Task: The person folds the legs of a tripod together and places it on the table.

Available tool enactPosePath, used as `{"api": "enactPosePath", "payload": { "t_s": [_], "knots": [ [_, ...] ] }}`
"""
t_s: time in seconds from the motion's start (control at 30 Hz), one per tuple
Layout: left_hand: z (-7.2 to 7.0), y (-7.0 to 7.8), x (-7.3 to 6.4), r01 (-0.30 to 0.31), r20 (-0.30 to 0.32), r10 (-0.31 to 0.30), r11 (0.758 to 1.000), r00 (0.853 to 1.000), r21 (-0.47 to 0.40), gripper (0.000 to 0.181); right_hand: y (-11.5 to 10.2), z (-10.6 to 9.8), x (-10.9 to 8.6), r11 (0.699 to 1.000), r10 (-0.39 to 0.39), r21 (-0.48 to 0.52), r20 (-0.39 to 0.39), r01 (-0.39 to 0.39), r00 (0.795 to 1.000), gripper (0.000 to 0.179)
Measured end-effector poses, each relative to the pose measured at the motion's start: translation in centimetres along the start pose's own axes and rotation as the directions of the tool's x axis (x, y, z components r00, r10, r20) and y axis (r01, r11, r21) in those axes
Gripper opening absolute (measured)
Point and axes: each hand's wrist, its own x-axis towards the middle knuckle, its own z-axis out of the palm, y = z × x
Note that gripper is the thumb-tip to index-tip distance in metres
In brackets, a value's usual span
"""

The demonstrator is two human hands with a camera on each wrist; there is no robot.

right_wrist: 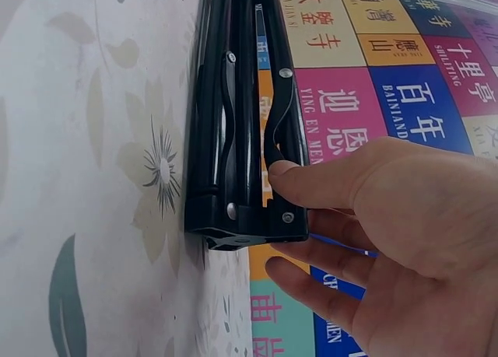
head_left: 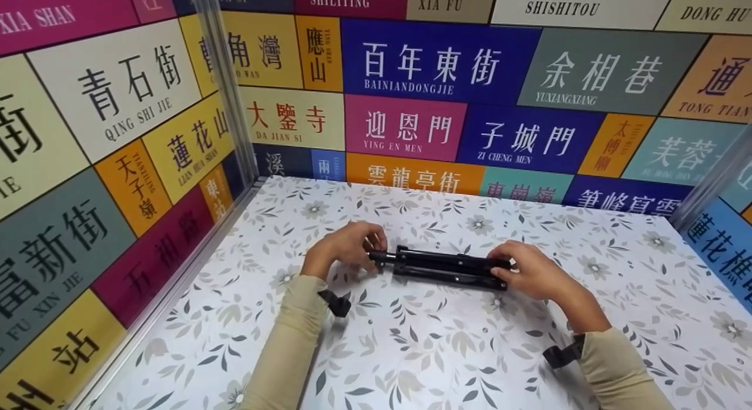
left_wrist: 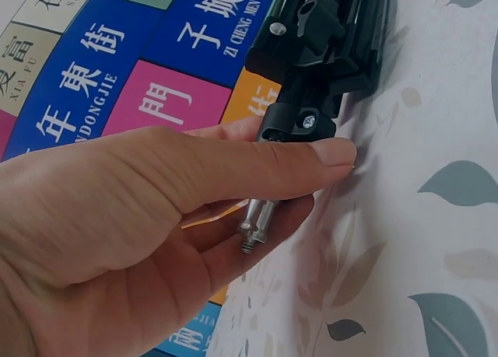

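Note:
A folded black tripod (head_left: 449,266) lies lengthwise between the two hands, close over the patterned tabletop. My left hand (head_left: 355,245) grips its narrow head end, thumb and fingers round the collar; a silver threaded screw (left_wrist: 253,225) sticks out past them in the left wrist view. At the other end, my right hand (head_left: 531,272) pinches one leg, the thumb against a thin curved brace (right_wrist: 274,135) and the fingers behind. The legs lie side by side, with rivets and braces showing in the right wrist view.
The table (head_left: 411,351) has a white cover printed with leaves and flowers. Panels of coloured street-name signs (head_left: 432,63) rise behind it and along the left and right. Dark strap pieces (head_left: 338,304) hang at both wrists.

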Motion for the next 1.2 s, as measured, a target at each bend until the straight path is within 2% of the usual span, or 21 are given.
{"api": "enactPosePath", "payload": {
  "t_s": [0.37,0.73,1.0,1.2],
  "knots": [
    [-0.2,-0.9,-0.3,-0.026,-0.019,0.026,1.0,0.999,-0.009,0.047,-0.1,0.3,0.6,1.0,-0.015,0.002,0.009,0.015,1.0,0.021],
    [-0.3,-1.1,-0.3,0.008,-0.023,-0.008,1.0,1.0,-0.021,0.047,-0.4,0.3,0.9,1.0,-0.023,0.009,0.007,0.023,1.0,0.022],
    [-0.7,-1.0,-0.7,-0.005,-0.026,0.004,0.999,1.0,-0.04,0.042,-0.4,0.3,1.2,1.0,-0.007,0.013,0.012,0.007,1.0,0.026],
    [-0.6,-0.4,-0.5,-0.029,-0.083,0.024,0.998,0.996,-0.061,0.042,-0.2,0.5,1.0,0.999,0.033,0.033,-0.006,-0.033,0.999,0.038]
  ]
}}
